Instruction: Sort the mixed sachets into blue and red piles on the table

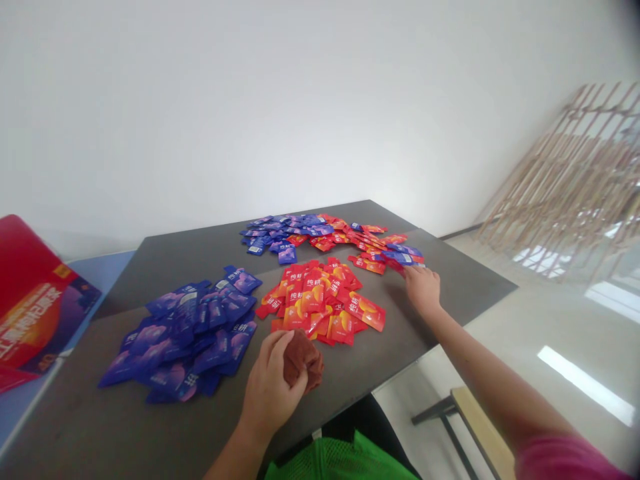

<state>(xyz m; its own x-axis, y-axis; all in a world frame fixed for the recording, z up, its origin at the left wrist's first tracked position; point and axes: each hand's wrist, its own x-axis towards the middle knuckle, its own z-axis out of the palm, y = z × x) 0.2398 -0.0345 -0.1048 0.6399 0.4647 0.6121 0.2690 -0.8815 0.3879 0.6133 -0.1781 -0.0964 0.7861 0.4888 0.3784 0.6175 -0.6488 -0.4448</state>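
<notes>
One red sachet meets the right hand at the mixed heap; whether it's pinched, I can't tell. And the left hand grips a brown, crumpled bundle, right before the red sachet pile, blue sachets lying left, all on the dark grey table.

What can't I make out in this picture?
In the head view:
Crumpled brown cloth: full shape, partly covered by the left hand.
Right hand: whether it grips a red sachet, hidden by its fingers.
Near blue sachets: the lowest, buried under others.
Red package: cut off by the left edge.
Far blue sachets: print too small, blurred.
</notes>
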